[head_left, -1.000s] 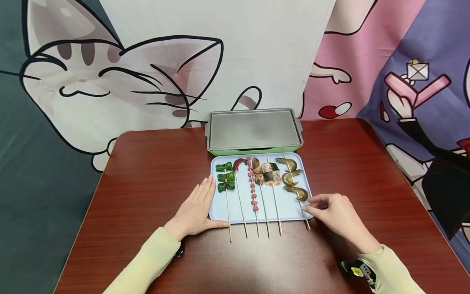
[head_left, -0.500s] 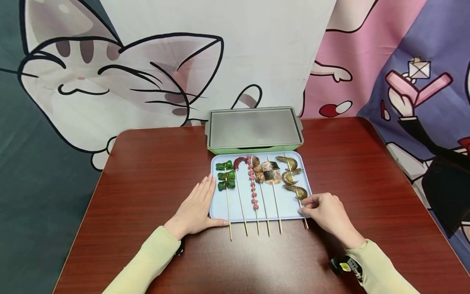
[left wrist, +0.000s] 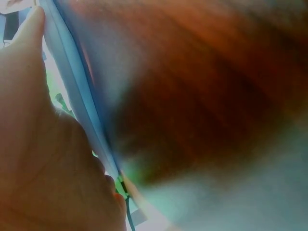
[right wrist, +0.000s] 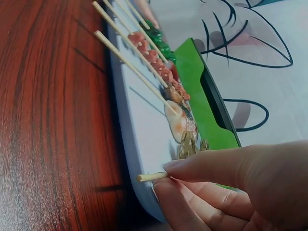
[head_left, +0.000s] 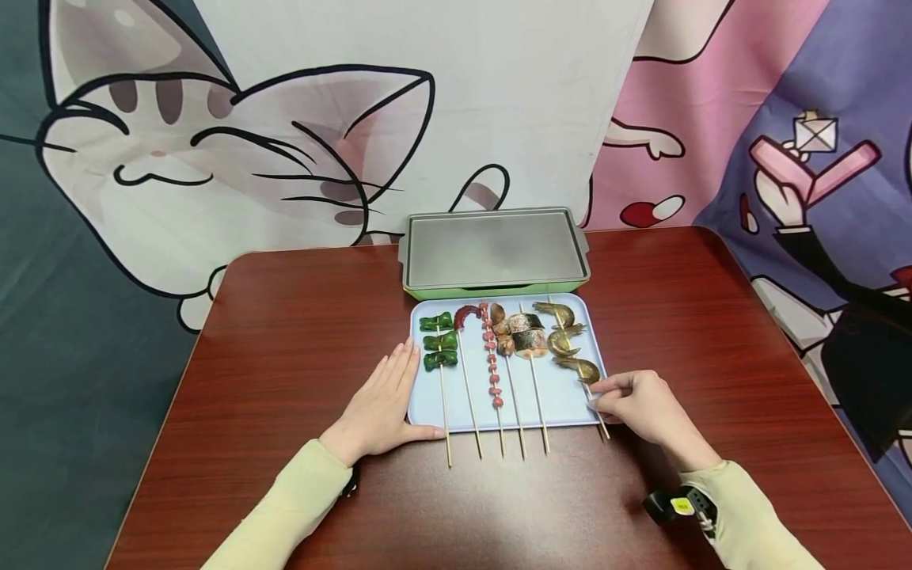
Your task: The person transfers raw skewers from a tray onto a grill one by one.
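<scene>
In the head view, a pale blue tray (head_left: 566, 400) bears several skewers side by side, sticks pointing toward the person. My right hand (head_left: 641, 404) pinches the stick of the shrimp skewer (head_left: 577, 369) at the tray's right side. The right wrist view shows thumb and fingertips meeting on that stick (right wrist: 151, 176) near its end. Straight-fingered, my left hand (head_left: 381, 404) lies along the tray's left edge, its thumb at the front corner. Nearest to it is the green pepper skewer (head_left: 440, 341); a fish skewer (head_left: 529, 340) lies left of the shrimp.
Directly behind the tray stands a green grill (head_left: 495, 249) with a flat grey top. Between the pepper and fish lie a curled red tentacle skewer (head_left: 465, 315), a pink-beaded skewer (head_left: 492, 360) and a brown-lumped skewer (head_left: 503, 345). All rest on a reddish-brown table (head_left: 306, 332).
My right hand shifted slightly left, then back right, and the lower end of the shrimp skewer's stick swung right with it. My left hand has kept its place at the tray.
</scene>
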Demonstrator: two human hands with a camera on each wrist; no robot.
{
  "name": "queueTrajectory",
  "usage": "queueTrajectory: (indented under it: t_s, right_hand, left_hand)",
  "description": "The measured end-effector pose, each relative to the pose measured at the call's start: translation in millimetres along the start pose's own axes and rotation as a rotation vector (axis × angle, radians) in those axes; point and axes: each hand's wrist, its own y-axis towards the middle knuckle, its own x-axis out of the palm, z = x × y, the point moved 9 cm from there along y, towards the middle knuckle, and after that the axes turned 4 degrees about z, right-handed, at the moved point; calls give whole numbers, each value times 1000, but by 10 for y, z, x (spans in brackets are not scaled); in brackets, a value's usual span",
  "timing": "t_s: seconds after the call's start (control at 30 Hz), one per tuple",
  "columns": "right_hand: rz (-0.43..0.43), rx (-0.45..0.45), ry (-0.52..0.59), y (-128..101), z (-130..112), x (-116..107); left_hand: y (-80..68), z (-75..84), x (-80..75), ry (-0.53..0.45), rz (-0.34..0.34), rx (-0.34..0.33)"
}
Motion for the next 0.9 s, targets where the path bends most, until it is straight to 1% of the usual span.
queueTrajectory:
  t_s: [0.13, 0.3, 0.4, 0.6, 0.7, 0.9]
  right_hand:
    - [-3, -1, 14, -7, 13, -9]
    - [28, -33, -29, -17, -3, -52]
    - [39, -41, -27, -28, -16, -72]
    - [27, -50, -12, -90, -44, -105]
    - [37, -67, -36, -126, -78, -145]
    - [93, -126, -85, -223, -230, -293]
  left_hand:
    - [2, 5, 3, 9, -3, 2]
    - [-3, 8, -5, 15, -4, 1]
    - [-4, 5, 0, 17, 1, 4]
    - [-1, 10, 0, 12, -1, 6]
    - [-1, 6, -4, 11, -2, 5]
    - [5, -2, -2, 8, -3, 4]
